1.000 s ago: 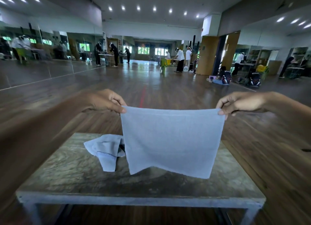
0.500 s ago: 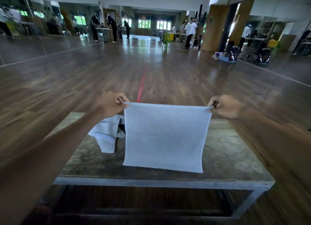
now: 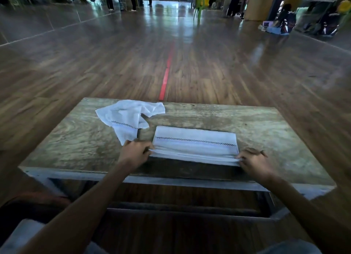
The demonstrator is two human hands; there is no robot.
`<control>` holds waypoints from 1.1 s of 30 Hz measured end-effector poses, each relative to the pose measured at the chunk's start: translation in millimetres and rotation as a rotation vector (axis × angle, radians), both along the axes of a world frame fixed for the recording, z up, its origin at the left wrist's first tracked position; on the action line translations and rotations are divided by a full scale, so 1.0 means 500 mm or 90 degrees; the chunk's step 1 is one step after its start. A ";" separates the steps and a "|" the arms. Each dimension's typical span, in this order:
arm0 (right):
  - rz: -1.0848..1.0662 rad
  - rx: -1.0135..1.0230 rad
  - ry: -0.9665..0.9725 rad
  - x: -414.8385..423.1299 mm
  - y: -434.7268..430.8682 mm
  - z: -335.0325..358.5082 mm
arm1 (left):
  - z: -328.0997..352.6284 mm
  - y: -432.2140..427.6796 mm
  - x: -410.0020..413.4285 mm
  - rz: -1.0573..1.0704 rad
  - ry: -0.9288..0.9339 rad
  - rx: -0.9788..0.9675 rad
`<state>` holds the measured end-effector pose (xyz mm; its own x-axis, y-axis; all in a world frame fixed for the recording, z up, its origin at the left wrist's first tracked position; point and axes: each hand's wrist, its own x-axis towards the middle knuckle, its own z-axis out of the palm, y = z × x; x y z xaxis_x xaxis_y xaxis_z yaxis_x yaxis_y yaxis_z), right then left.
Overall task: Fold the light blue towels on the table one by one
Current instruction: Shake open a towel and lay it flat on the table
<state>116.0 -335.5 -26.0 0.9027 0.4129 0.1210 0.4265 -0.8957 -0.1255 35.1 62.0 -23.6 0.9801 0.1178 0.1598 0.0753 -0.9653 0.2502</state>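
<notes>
A light blue towel (image 3: 195,143) lies folded in half on the wooden table (image 3: 266,135), a dark dotted line running across its top layer. My left hand (image 3: 135,152) pinches its near left corners. My right hand (image 3: 253,159) pinches its near right corners. Both hands sit low at the towel's near edge, close to the table's front. A second light blue towel (image 3: 129,116) lies crumpled at the table's back left, its lower tip reaching down to just behind my left hand.
The table's metal front rail (image 3: 171,181) runs just below my wrists. Wooden floor with a red tape line (image 3: 167,73) stretches beyond. People, chairs and bags stand far off at the back of the hall.
The towel hung spread out in the air between my hands. Now it lies on the table folded in half, with my hands lowered to its near edge. The camera has tilted down.
</notes>
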 end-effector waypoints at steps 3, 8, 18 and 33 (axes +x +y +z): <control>0.005 0.035 -0.011 -0.010 -0.013 -0.030 | -0.023 0.004 -0.004 -0.019 -0.033 -0.028; 0.036 0.052 -0.032 -0.029 -0.018 -0.031 | -0.032 0.018 -0.021 -0.108 -0.089 0.023; 0.128 -0.023 -0.137 -0.131 -0.036 -0.048 | -0.039 0.001 -0.137 -0.249 -0.190 0.113; 0.004 0.159 -0.089 -0.048 0.000 0.081 | 0.071 -0.007 -0.046 -0.078 -0.238 0.012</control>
